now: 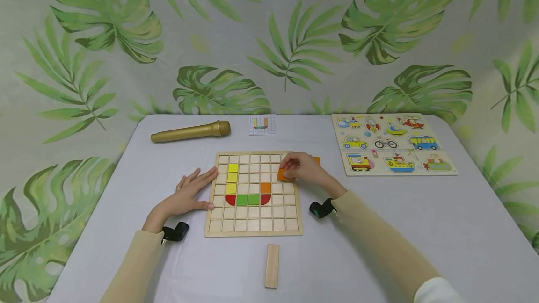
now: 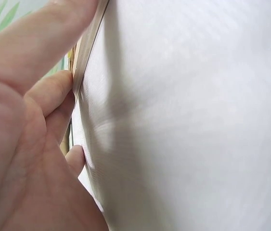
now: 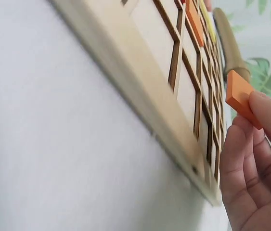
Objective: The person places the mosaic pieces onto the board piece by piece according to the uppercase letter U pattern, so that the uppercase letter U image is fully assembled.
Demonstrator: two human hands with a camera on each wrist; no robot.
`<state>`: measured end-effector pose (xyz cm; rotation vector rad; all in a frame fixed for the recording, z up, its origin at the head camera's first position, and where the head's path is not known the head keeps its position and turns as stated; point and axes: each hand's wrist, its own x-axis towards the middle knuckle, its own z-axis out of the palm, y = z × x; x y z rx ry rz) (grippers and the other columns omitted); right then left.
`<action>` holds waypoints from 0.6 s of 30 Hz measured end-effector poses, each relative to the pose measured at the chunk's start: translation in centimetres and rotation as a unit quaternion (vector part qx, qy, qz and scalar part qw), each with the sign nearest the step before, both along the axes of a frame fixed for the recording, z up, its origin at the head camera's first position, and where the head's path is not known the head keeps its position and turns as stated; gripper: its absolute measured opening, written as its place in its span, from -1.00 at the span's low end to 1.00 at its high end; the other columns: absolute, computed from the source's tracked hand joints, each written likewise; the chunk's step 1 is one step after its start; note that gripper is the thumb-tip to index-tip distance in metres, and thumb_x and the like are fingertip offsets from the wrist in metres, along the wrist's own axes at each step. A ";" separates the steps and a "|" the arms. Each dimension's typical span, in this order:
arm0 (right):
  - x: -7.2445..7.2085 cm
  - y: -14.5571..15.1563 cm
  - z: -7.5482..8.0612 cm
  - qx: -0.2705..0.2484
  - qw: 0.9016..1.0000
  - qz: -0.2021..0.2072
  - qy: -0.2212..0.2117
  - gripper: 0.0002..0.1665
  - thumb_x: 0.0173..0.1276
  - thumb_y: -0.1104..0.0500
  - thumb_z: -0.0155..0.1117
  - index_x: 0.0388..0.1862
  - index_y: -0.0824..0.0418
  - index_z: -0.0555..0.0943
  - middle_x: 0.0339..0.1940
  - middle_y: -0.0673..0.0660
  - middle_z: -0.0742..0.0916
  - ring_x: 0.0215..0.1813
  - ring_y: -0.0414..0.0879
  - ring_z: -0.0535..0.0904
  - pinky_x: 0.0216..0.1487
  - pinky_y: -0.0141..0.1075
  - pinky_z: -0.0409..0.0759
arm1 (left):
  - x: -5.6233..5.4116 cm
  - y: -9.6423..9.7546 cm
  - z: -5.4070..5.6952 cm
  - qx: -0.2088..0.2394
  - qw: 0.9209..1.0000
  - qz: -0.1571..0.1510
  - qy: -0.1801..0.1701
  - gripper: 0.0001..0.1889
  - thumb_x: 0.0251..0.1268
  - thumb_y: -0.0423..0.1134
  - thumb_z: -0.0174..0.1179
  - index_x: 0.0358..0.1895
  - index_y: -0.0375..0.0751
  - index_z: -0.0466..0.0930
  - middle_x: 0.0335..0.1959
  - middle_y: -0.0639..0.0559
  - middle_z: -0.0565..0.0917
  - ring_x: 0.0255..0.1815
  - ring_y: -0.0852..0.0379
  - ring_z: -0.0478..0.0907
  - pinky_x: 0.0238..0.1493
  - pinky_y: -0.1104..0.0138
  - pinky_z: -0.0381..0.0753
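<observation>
A wooden grid board (image 1: 254, 235) lies in the middle of the table. In its cells are three yellow tiles (image 1: 232, 178), two red rounded tiles (image 1: 230, 199), two green tiles (image 1: 242, 199) and an orange tile (image 1: 265, 188). My left hand (image 1: 187, 195) rests with spread, nearly straight fingers against the board's left edge. My right hand (image 1: 304, 170) pinches another orange tile (image 3: 241, 95) between thumb and fingers, above the board's right side. Partly hidden behind that hand is more orange (image 1: 316, 160), past the board's edge.
A pattern card (image 1: 262, 125) lies behind the board, with a gold toy microphone (image 1: 190, 132) to its left. At the back right is a vehicle puzzle board (image 1: 396, 145). A plain wooden strip (image 1: 272, 266) lies near the front.
</observation>
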<state>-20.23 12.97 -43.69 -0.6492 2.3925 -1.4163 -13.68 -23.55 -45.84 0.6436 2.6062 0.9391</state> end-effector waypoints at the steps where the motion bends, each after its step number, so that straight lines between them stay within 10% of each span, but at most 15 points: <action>1: -0.1 -0.4 -0.1 0.001 1.000 0.002 0.001 -0.86 0.18 0.43 0.34 -0.25 0.37 0.62 -0.34 0.15 0.65 -0.30 -0.06 0.50 -0.24 -0.37 0.48 | 0.0 0.0 0.0 0.001 1.000 0.000 -0.001 -0.02 0.10 0.07 0.35 0.53 -0.12 0.00 0.54 -0.07 -0.04 0.50 -0.26 -0.39 0.29 -0.21 -0.53; 18: -0.2 -4.8 -0.6 0.064 0.997 0.028 0.028 -0.89 0.24 0.42 0.30 -0.29 0.26 0.62 -0.43 0.02 0.61 -0.35 -0.14 0.48 -0.25 -0.38 0.48 | 0.1 0.0 0.2 -0.007 1.000 0.002 0.003 -0.02 0.10 0.06 0.36 0.52 -0.14 0.01 0.54 -0.08 -0.04 0.50 -0.28 -0.39 0.29 -0.24 -0.51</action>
